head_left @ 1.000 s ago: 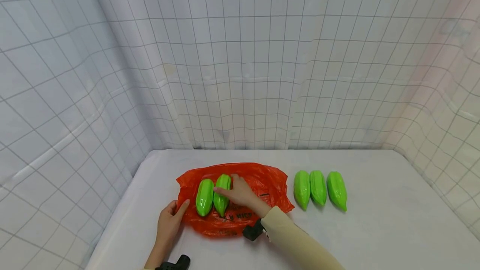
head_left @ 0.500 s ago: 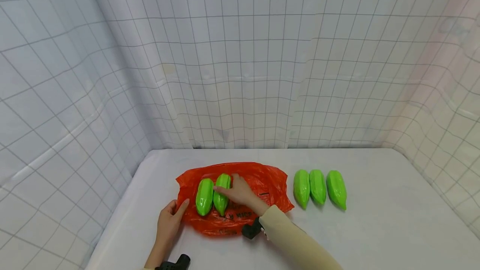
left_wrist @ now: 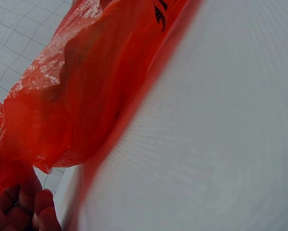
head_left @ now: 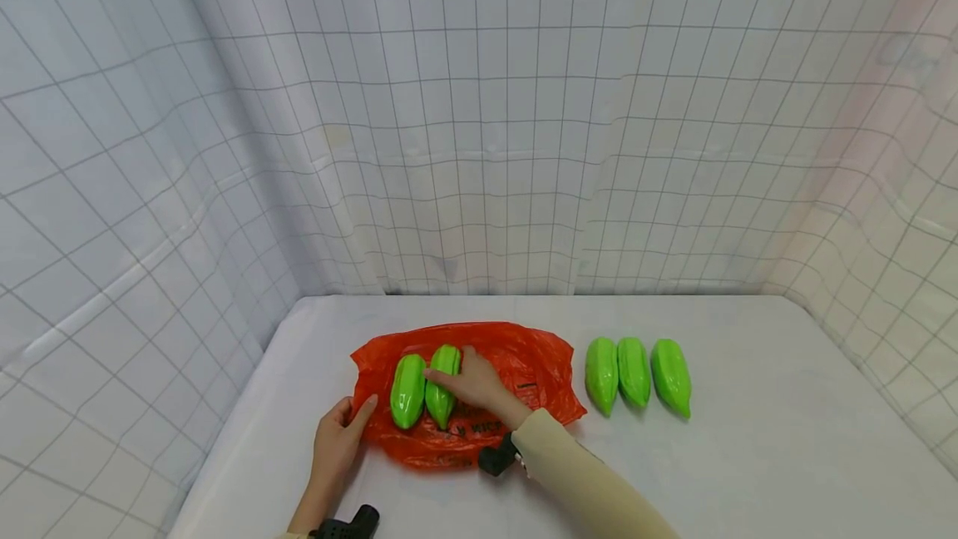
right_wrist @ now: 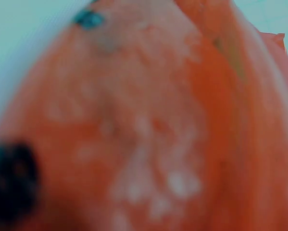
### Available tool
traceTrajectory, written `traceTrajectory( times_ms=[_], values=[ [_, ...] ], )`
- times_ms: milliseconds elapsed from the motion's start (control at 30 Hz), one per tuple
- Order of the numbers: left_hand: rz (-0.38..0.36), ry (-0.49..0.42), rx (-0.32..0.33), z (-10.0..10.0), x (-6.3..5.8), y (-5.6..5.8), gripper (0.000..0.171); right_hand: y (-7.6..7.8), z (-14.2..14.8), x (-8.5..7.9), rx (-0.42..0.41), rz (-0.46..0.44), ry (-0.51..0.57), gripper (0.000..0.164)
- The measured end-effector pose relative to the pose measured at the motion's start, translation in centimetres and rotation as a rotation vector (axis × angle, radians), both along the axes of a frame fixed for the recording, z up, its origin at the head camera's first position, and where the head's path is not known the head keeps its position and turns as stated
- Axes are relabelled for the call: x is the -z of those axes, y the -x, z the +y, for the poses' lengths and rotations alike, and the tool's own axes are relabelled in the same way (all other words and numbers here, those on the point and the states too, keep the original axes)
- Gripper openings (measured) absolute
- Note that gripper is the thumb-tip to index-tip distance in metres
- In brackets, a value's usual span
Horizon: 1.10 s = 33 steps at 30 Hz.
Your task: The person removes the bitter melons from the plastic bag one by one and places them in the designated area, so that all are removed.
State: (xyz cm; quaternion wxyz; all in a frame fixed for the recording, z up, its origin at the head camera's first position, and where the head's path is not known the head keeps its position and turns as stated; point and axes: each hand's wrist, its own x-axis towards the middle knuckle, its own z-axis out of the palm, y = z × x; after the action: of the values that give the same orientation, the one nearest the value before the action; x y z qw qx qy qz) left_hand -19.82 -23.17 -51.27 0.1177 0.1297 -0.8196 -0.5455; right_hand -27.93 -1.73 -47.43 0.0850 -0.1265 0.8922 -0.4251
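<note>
A red plastic bag (head_left: 524, 364) with black print lies spread on the white table, and two glossy green star fruits rest on it side by side. My left hand (head_left: 338, 439) pinches the bag's left edge between thumb and fingers; the left wrist view shows the red film (left_wrist: 81, 91) rising from those fingers. On the bag, my right hand (head_left: 479, 381) grips the right-hand star fruit (head_left: 441, 407), thumb across its left side and fingers at its far right. The other star fruit (head_left: 407, 393) lies just left of the thumb. Blurred red film (right_wrist: 134, 106) fills most of the right wrist view.
Three more star fruits (head_left: 634, 373) lie in a row on the table (head_left: 748, 456) to the right of the bag. White gridded curtains (head_left: 479, 148) hang behind the table and along both sides.
</note>
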Motion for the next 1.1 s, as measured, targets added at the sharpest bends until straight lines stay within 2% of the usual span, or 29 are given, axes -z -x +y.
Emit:
traceTrajectory(
  times_ms=[300,533,833,1100],
  values=[
    [-0.005,0.01,0.002,-0.02,-0.04,-0.07,0.042,-0.36,-0.28,0.07,0.026,-0.002,-0.001,0.081],
    [-0.009,-0.007,-0.001,0.03,-0.13,-0.14,0.043,-0.42,-0.2,0.34,0.032,-0.015,0.039,0.074],
    [0.045,-0.035,0.002,-0.02,-0.07,-0.21,0.037,-0.52,-0.06,0.48,0.04,0.011,0.069,0.069],
    [0.03,-0.025,0.003,-0.07,-0.02,-0.12,0.039,-0.6,0.04,0.68,0.036,0.004,0.095,0.068]
  ],
)
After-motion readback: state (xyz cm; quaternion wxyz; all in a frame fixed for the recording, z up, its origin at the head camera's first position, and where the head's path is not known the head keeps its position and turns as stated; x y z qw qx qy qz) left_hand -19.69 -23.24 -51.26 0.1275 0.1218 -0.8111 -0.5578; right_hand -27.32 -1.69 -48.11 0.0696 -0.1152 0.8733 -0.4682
